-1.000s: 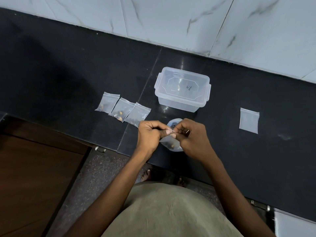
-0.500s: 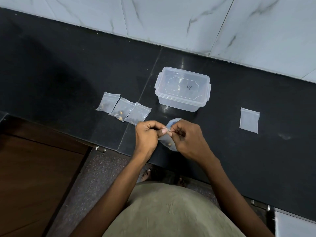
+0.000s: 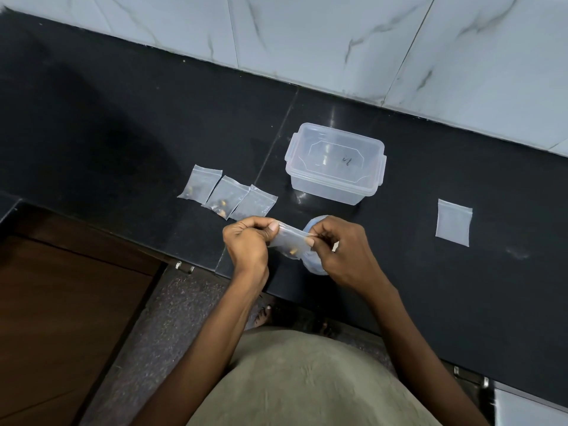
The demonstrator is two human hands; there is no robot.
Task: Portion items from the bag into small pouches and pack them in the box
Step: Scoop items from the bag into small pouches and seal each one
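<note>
Both hands have pulled a little apart since a moment ago, so the small pouch (image 3: 290, 241) is now stretched out flat between them. The left hand (image 3: 247, 244) pinches the pouch's left end with thumb and curled fingers. The right hand (image 3: 341, 250) pinches the right end the same way. Some small brown bits sit at the bottom of this pouch, just below the fingers.

Right under the right hand lies the bluish bag (image 3: 315, 265), mostly hidden by the hand and the pouch. I cannot tell what is inside it.

Just past the left hand, 3 filled pouches (image 3: 229, 196) lie in a row on the dark counter (image 3: 123, 133), their edges overlapping. The nearest 1 almost touches the left knuckles.

Beyond the right hand, a little further back, stands the clear box (image 3: 335, 169) with its lid on.

Well off to the right of the right hand, 1 empty pouch (image 3: 454, 222) lies flat by itself.

Behind everything runs the pale marble wall (image 3: 338, 41).
</note>
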